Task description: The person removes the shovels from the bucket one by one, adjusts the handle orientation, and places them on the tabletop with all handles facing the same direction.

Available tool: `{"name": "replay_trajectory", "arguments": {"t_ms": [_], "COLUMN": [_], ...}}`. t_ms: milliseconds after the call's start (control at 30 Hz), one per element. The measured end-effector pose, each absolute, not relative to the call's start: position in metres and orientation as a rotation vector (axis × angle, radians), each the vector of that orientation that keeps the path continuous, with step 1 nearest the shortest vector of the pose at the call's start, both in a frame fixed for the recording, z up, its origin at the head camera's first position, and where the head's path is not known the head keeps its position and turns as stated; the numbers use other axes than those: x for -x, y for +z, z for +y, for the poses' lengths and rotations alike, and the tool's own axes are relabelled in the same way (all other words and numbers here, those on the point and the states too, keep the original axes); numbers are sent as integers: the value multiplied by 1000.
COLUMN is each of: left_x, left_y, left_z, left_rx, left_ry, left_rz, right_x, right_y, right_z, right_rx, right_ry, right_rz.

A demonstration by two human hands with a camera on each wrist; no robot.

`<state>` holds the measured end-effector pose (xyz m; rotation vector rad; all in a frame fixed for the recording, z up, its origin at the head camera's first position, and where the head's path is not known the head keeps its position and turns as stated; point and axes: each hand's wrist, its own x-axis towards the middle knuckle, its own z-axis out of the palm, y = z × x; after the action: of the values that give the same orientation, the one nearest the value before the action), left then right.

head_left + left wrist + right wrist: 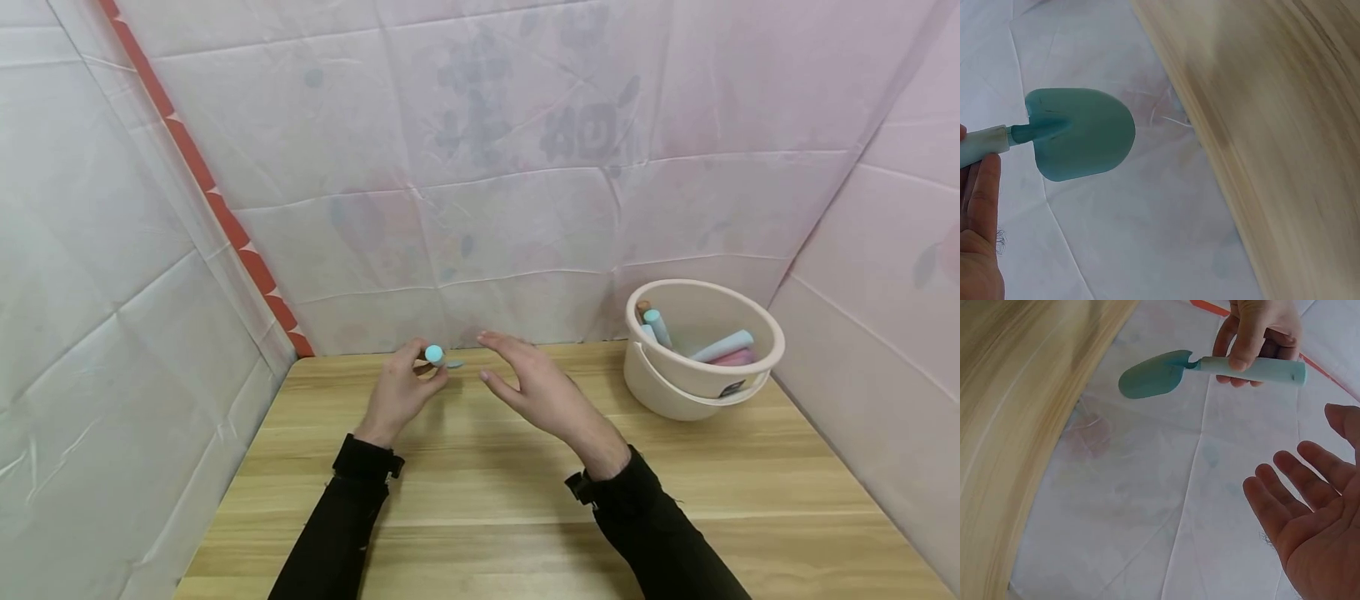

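Note:
My left hand (400, 390) pinches the pale handle of a small teal hand trowel (1082, 134) between thumb and fingers. In the right wrist view the trowel (1154, 374) lies almost level, its blade toward the table side and its handle end sticking out past the left hand (1260, 337). From the head view mainly the round light-blue handle end shows, with a bit of blade beyond it. To the right of it my right hand (540, 387) is held in the air with fingers extended and nothing in it; its spread fingers (1307, 478) show in the right wrist view.
A cream bucket (660, 393) with a handle stands at the right back of the wooden table (480, 533). Light-blue handles (723, 345), a pink piece (735, 357) and a brown piece stick up inside it. White printed sheets (480, 233) enclose the back and sides.

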<state>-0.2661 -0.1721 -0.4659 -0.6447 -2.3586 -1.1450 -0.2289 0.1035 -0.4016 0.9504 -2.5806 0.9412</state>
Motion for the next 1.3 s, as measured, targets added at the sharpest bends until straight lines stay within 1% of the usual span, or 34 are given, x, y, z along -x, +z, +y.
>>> {"name": "replay_trajectory", "arguments": {"t_ms": [700, 900, 1300], "left_x": [266, 270, 282], "left_y": [-474, -477, -481], "left_z": [-223, -237, -261], "left_rx": [492, 447, 309], "left_ry": [-1190, -1174, -1220], "left_rz": [-2407, -2408, -2452], "right_x": [223, 221, 216], "right_y": [-437, -449, -458], "right_z": [131, 136, 144], "right_rx": [-953, -975, -1003], "right_ry": [691, 655, 592], "right_rz": [-2742, -2751, -2766]}}
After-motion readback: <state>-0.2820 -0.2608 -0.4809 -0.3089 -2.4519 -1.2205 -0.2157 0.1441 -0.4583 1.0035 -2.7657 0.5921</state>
